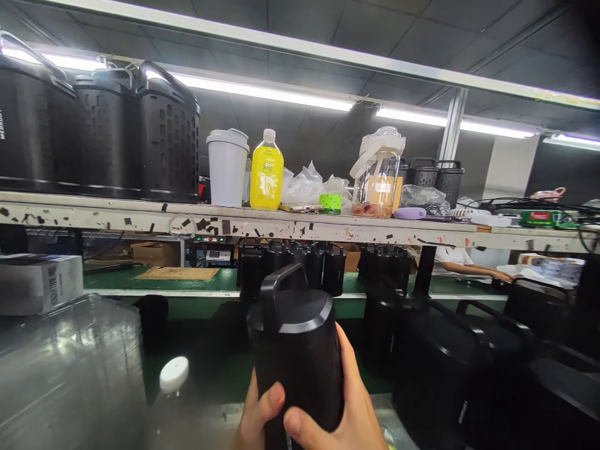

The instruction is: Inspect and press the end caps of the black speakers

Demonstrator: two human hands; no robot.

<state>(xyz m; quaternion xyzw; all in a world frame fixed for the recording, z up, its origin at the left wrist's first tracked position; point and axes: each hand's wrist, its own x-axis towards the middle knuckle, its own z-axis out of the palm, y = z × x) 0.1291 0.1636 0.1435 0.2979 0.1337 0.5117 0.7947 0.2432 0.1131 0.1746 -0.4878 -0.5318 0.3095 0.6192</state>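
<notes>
Low in the middle of the view, both hands close around a black canister (297, 356), a smooth matte cylinder with a rounded lid and a stiff loop handle standing up from its top. The left hand (260, 415) curls in from below, fingertips pressed on the front of the body. The right hand (354, 406) wraps the right side, thumb across the front, palm against the wall. Both grips are snug on the canister, held upright above the green bench (220, 375).

To the left lies a stack of clear glossy plastic (70, 369), and beside it a bottle with a round white cap (174, 374). To the right stand bigger black boxy units (450, 369) with carry handles.

Further back, a row of similar black canisters (290, 262) stands on the green mat, with a flat sheet of cardboard (178, 273) to the left.

Overhead runs a paint-chipped shelf (300, 226). On it stand perforated black plastic baskets (166, 134), a white tumbler (227, 165), a yellow bottle (266, 172), crumpled clear bags (309, 184), a roll of green tape (330, 202) and a clear jar (377, 175). Far right, another person's arm (473, 270) rests on the bench.
</notes>
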